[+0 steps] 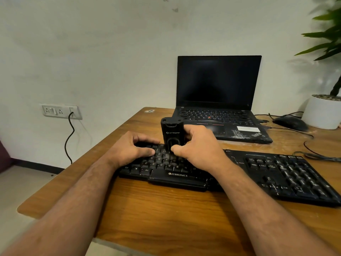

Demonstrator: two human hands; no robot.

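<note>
A black Zebronics keyboard [276, 174] lies across the wooden desk [166, 215]. My right hand [199, 146] grips a small black upright tool marked STRIFF [172, 133], its lower end set down on the keys near the keyboard's left half. The thumb pinches the tool's lower front and the fingers wrap behind it. My left hand [132, 147] rests on the keyboard's left end, its fingers curled over the upper edge and its thumb lying on the keys.
An open black laptop [218, 93] with a dark screen stands behind the keyboard. A black mouse [290, 122] and cables lie at the right, beside a white plant pot [323, 112]. A wall socket [60, 111] with a plugged cable is at the left.
</note>
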